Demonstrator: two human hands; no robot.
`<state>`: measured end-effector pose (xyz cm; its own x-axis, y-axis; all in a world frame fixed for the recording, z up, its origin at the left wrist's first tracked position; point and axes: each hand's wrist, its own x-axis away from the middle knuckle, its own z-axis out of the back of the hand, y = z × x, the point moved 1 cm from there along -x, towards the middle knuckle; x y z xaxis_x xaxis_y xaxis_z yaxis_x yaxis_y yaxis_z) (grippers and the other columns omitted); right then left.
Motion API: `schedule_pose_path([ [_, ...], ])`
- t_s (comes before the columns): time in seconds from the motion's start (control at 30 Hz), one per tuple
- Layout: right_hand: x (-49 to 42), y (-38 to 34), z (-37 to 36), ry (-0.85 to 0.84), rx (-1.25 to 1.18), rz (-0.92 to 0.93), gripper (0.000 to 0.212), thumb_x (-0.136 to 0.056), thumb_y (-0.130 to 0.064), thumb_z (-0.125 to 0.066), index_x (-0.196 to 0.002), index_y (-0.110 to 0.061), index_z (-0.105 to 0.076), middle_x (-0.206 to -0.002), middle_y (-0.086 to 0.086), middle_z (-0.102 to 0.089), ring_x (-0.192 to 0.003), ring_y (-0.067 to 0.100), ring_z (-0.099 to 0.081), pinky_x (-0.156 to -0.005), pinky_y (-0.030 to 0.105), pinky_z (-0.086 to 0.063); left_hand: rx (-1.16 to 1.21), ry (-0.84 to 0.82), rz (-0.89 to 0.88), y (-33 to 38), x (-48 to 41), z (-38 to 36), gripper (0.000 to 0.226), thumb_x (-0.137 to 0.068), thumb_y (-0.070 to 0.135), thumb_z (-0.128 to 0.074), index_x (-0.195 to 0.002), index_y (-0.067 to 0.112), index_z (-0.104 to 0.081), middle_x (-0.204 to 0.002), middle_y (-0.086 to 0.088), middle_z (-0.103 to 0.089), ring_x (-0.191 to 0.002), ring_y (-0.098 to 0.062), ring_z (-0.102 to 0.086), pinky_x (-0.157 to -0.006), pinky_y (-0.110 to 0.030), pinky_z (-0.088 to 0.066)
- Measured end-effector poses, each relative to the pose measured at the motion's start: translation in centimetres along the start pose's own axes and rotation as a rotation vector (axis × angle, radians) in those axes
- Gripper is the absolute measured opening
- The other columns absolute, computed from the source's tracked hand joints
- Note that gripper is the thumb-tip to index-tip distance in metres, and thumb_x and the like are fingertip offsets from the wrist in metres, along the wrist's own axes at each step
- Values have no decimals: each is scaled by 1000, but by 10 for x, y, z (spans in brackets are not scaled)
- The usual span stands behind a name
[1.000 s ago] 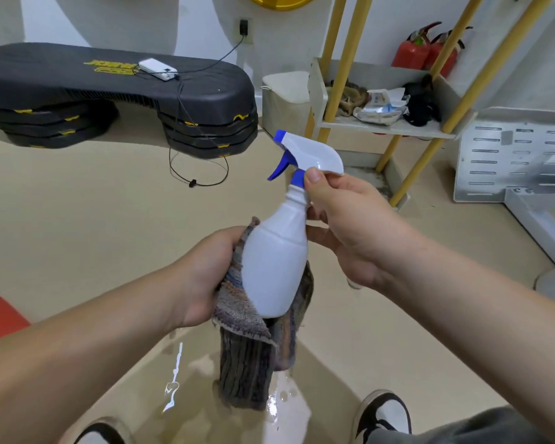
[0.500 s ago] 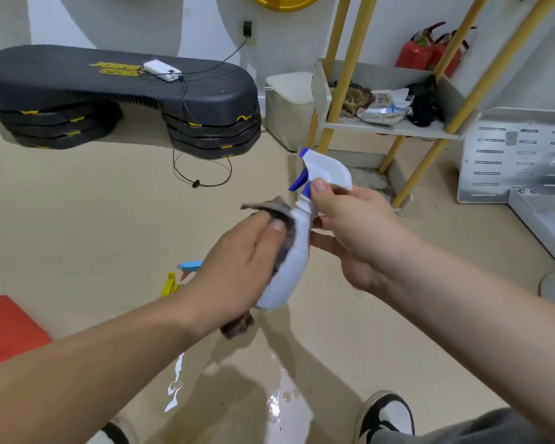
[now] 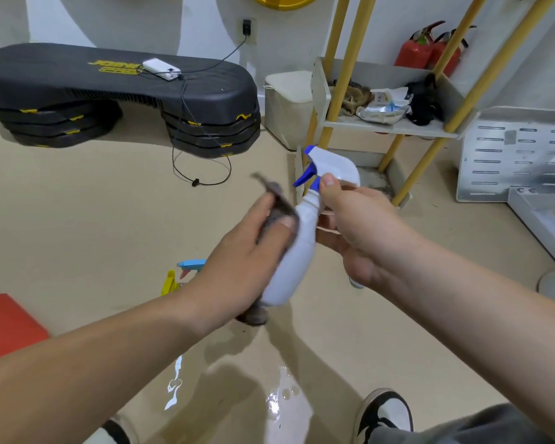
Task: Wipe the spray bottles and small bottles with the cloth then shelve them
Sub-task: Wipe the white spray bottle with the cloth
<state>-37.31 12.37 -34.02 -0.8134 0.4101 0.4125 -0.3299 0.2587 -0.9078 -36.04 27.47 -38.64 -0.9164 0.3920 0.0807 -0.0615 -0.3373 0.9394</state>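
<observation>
A white spray bottle [image 3: 298, 251] with a blue trigger and collar is held in the air above the floor [image 3: 77, 219], tilted so its nozzle head points up and away. The right hand [image 3: 362, 232] grips it at the neck, with the thumb on the blue collar and the fingers wrapped round behind. The left hand [image 3: 237, 261] clutches a dark grey cloth [image 3: 276, 203] and presses it against the left side of the bottle's body. One corner of the cloth sticks up above the fingers and a bit shows below the palm.

Behind the left wrist, a blue spray head [image 3: 191, 263] and a yellow one [image 3: 169, 282] sit low near the floor. A yellow-poled shelf rack [image 3: 385, 126] stands further back on the right, its tray holding rags and packets. A wet patch [image 3: 279, 402] glistens on the floor between the person's shoes.
</observation>
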Motion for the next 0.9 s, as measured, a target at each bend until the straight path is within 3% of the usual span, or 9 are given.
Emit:
schedule_pose_path([
  [0.07,5,6,-5,-61,26,-10,24,-108,-29,-56,-106,-11,-73,-88,1,-77,-61,8,-70,-53,22,-58,-409,-22,-235,4,5,-4,60,-103,54,-46,-159,48,-25,-144,17,-55,-128,-5,-53,-101,-35,-47],
  [0.13,8,8,-9,-72,40,-24,24,-107,-28,-56,-107,-11,-74,-84,-1,-76,-52,5,-67,-49,18,-52,-511,9,-298,1,2,-4,70,-101,54,-42,-164,37,-18,-151,11,-51,-134,-14,-51,-104,-41,-47],
  [0.23,4,3,-9,-48,12,-6,23,-107,-27,-56,-112,-10,-72,-95,4,-78,-59,8,-72,-58,25,-61,-347,10,-286,-7,-5,2,56,-99,58,-41,-154,43,-39,-142,17,-59,-128,-10,-57,-102,-41,-49],
  [0.33,-5,-5,-1,60,-33,5,25,-107,-27,-58,-123,-9,-65,-110,9,-76,-87,20,-76,-74,36,-66,-76,37,-155,-19,-3,4,27,-107,53,-43,-129,48,-58,-117,23,-68,-110,-1,-63,-93,-27,-51],
  [0.47,-12,-8,10,133,-78,-24,26,-107,-28,-57,-124,-9,-61,-114,10,-73,-95,23,-76,-79,40,-66,201,44,145,-25,5,-4,29,-109,52,-34,-119,50,-61,-114,30,-68,-112,9,-61,-88,-18,-45],
  [0.57,-10,-5,10,110,-66,-21,27,-106,-28,-57,-123,-8,-61,-114,8,-73,-98,23,-76,-76,36,-66,246,99,239,-16,-2,-1,33,-111,49,-30,-107,46,-62,-105,27,-66,-102,9,-60,-75,-17,-42],
  [0.77,5,6,-5,-26,36,7,19,-107,-27,-57,-112,-12,-68,-105,7,-78,-79,16,-76,-77,33,-66,-503,116,-348,-4,0,-6,39,-106,49,-26,-120,30,-56,-111,10,-63,-104,-18,-58,-85,-41,-49],
  [0.83,9,10,-9,-81,102,9,21,-106,-28,-58,-115,-13,-70,-107,8,-79,-77,14,-75,-80,34,-65,-474,84,-309,-1,-2,-4,34,-105,49,-32,-117,30,-57,-107,10,-65,-99,-17,-59,-84,-41,-49],
  [0.9,7,8,-9,-70,139,22,22,-106,-30,-58,-114,-12,-69,-111,12,-78,-80,17,-73,-91,43,-63,-211,-57,-162,-3,-11,4,36,-105,52,-36,-108,28,-62,-101,8,-71,-96,-17,-64,-87,-40,-52],
])
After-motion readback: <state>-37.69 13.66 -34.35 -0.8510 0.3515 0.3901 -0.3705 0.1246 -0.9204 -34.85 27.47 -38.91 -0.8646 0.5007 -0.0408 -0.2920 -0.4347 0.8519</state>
